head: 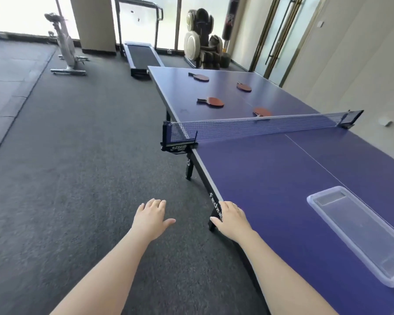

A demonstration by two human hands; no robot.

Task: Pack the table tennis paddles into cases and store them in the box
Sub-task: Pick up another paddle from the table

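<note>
Both hands reach forward palm down with the fingers loosely spread, and neither holds anything. The left hand (154, 218) hangs over the grey carpeted floor (77, 155), just off the side of the blue counter (271, 173). The right hand (231, 220) lies over the counter's near side edge, its fingertips at the white lettering on the rim; whether it actually rests on the surface cannot be told. A clear plastic box (359, 228) sits on the near half of the counter, to the right of the right hand and well apart from it. A net (259, 128) spans the middle, and beyond it four red paddles lie flat and apart from one another: the farthest paddle (200, 77), the right far paddle (244, 87), the middle paddle (213, 101), and the paddle nearest the net (261, 112), partly hidden behind the mesh. An exercise bike (64, 48), a treadmill (141, 55) and a massage chair (203, 42) stand at the back of the room.
</note>
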